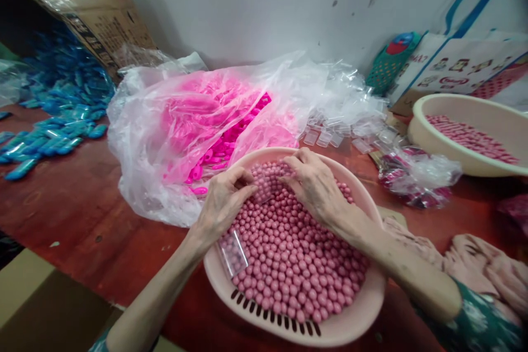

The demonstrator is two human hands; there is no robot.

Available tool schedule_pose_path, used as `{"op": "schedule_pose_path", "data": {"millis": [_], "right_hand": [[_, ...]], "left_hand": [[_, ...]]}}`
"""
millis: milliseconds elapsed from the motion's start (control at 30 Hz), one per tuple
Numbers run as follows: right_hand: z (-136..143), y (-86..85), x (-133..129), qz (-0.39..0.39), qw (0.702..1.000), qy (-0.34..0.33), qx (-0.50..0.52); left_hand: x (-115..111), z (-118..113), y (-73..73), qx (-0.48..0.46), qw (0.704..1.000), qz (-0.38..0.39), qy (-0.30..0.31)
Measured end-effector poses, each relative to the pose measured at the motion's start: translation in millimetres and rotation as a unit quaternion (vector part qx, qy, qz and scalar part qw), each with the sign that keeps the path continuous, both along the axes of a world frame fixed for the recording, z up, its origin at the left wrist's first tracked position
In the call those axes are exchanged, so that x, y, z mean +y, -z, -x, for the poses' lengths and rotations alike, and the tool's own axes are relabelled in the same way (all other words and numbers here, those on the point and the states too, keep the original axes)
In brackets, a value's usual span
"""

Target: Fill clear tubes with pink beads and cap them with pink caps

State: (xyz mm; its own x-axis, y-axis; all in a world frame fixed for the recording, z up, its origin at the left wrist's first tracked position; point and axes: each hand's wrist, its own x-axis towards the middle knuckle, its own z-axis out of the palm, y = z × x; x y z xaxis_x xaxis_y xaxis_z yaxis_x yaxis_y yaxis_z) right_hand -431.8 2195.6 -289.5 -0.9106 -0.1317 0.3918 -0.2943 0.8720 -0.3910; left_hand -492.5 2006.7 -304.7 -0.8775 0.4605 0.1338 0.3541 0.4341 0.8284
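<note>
A pale pink plastic basket (218, 275) with slots in its near side holds a heap of round pink beads (297, 264). Over the far part of the heap, my left hand (225, 198) pinches the left end of a small clear plastic box (265, 184), with beads showing through it. At the box's right end are the bent fingers of my right hand (313, 184), closed on it. Another clear box (233, 253) lies on the beads at the basket's left side, touched by neither hand.
Behind the basket lies a plastic bag (144, 176) of bright pink pieces. Clear boxes (330, 132) are piled to its right. Blue pieces (53, 137) spill from a carton (111, 22) at left. A cream basin (421, 121), wrapped packets (416, 176) and cloth (474, 258) occupy the right.
</note>
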Motion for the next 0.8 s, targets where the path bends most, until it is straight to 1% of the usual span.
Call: {"op": "schedule_pose_path", "data": {"millis": [67,200,300,533,700,800], "right_hand": [[8,-1.2,-6,-0.024,1.000,-0.008,-0.018],[21,5.3,-15,-0.055,0.997,-0.022,-0.045],[24,10.8,-16,-0.055,0.997,-0.025,-0.048],[22,16.5,-9,-0.009,0.998,-0.041,-0.043],[26,18.7,-6,0.033,0.998,-0.047,-0.024],[26,15.4,-5,0.062,0.997,-0.045,-0.004]], "left_hand": [[1,-1,-0.2,-0.010,1.000,-0.020,-0.006],[2,-3,-0.9,-0.028,0.998,-0.060,-0.019],[2,-4,-0.5,-0.015,0.998,-0.056,-0.030],[1,-2,0.8,0.017,0.999,0.007,-0.027],[-2,-1,4.5,0.020,0.999,0.021,-0.022],[-3,-1,6.7,0.026,0.999,0.023,-0.021]]}}
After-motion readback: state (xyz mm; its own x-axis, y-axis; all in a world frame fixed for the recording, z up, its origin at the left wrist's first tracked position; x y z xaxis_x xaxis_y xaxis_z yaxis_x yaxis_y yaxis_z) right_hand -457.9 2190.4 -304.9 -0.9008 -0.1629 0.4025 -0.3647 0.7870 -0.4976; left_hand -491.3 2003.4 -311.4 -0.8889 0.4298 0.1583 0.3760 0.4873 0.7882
